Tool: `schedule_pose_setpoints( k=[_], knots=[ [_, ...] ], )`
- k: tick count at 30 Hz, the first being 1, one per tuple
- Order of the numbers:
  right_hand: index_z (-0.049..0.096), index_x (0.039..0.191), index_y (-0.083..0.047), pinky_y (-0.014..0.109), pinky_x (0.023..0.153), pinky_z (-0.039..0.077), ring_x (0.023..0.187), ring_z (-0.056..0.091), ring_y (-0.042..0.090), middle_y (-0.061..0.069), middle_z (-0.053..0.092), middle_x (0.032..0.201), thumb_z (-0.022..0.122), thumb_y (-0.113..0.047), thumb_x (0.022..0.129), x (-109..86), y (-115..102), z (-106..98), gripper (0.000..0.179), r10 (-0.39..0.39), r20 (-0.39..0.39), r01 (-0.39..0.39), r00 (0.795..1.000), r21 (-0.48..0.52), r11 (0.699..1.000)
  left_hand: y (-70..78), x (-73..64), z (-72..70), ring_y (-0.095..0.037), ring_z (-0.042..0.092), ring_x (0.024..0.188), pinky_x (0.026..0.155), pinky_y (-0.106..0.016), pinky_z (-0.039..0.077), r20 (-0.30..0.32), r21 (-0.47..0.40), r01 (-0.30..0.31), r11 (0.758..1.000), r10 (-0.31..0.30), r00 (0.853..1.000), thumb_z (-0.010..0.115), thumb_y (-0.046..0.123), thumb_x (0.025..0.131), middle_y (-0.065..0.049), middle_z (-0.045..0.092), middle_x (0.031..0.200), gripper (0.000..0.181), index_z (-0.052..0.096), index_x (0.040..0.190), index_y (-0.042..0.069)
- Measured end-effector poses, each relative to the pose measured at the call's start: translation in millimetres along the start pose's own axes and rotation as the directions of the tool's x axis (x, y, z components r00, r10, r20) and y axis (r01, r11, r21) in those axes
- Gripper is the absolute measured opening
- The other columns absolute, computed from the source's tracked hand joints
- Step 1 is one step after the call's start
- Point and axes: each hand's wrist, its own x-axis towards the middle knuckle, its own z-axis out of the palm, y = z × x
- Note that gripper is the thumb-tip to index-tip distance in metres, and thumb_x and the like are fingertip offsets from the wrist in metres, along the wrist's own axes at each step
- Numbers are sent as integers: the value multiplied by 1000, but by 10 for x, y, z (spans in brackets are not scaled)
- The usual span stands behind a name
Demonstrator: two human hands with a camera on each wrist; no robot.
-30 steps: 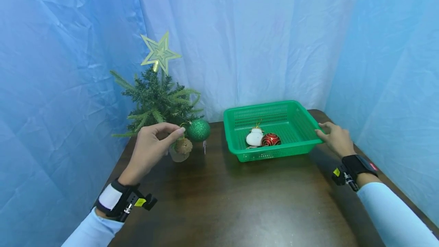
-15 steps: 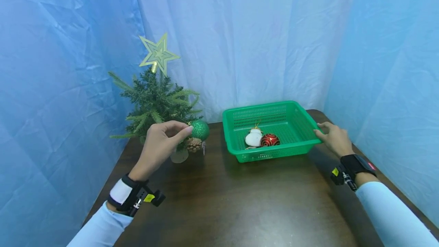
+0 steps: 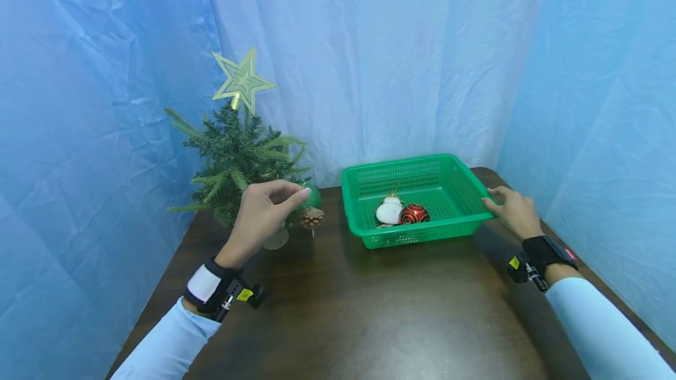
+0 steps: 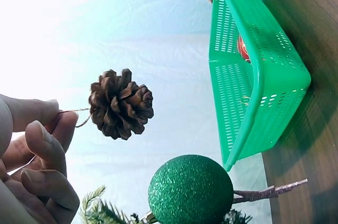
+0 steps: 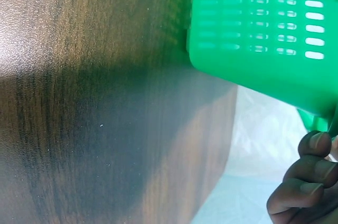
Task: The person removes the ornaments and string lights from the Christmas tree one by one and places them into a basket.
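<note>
Between thumb and forefinger, my left hand pinches the thin string loop of a brown pine cone, which dangles below the fingertips. In the head view the pine cone hangs in front of the small Christmas tree, close to a glittery green ball on the tree's right side. My right hand grips the right rim of the green plastic basket, thumb and fingers on its edge. Inside the basket lie a white snowman-shaped ornament and a red ball with gold swirls.
A gold star tops the tree. A thin pinkish glittery piece hangs below the green ball. The dark wooden table carries everything, with light blue curtains behind and at both sides.
My left hand has moved to the right with the pine cone, passing in front of the green ball. The right hand stays on the basket rim.
</note>
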Motion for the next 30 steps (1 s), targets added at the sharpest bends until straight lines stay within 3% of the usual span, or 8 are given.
schedule_pose_setpoints(
  k=[6, 12, 17, 20, 26, 30],
  knots=[
    [58, 138, 6, 35, 47, 29, 46, 28, 19, 28, 68, 98, 60, -30, 106, -18, 23, 15, 48, -22, -7, 22, 1000, 3, 1000, 29, 75, 69, -21, 60, 63, 63, -37, 46, 1, 19, -21, 1000, 21, 1000, 71, 43, 98, 4, 77, 95, 26, 80, 104, 19],
    [58, 138, 6, 37, 49, 32, 47, 34, 21, 33, 66, 113, 60, -28, 106, -13, 11, 3, 47, -31, -10, 31, 999, 16, 999, 74, 132, 127, -20, 57, 49, 52, -36, 46, 7, 3, -15, 1000, 15, 1000, 72, 40, 98, 4, 76, 96, 23, 80, 105, 19],
    [58, 138, 7, 36, 49, 31, 48, 32, 20, 34, 65, 116, 60, -27, 106, -15, 3, -6, 47, -33, -10, 33, 999, 15, 999, 85, 172, 190, -24, 56, 45, 48, -35, 47, 18, -34, -27, 999, 27, 999, 72, 36, 99, 0, 76, 91, 22, 80, 108, 18],
    [58, 138, 7, 35, 48, 29, 47, 27, 17, 33, 67, 113, 60, -28, 106, -16, 5, -6, 48, -30, -11, 30, 999, 8, 1000, 88, 192, 233, -24, 57, 46, 49, -34, 47, 20, -40, -35, 999, 36, 999, 72, 35, 99, 1, 76, 95, 21, 80, 108, 17],
    [58, 138, 7, 34, 47, 29, 45, 27, 16, 28, 69, 101, 60, -30, 106, -18, -1, -15, 48, -27, -6, 27, 1000, 9, 1000, 118, 229, 340, -26, 58, 51, 48, -33, 44, 17, -105, 5, 994, -3, 1000, 72, 36, 99, 3, 74, 109, 22, 80, 106, 17],
    [58, 138, 7, 34, 48, 30, 46, 30, 17, 29, 69, 100, 60, -29, 106, -18, -3, -19, 48, -20, 1, 20, 1000, 12, 1000, 140, 267, 386, -21, 65, 67, 56, -37, 49, 13, -102, 17, 995, -16, 1000, 72, 37, 98, 5, 74, 107, 22, 81, 105, 17]
  ],
)
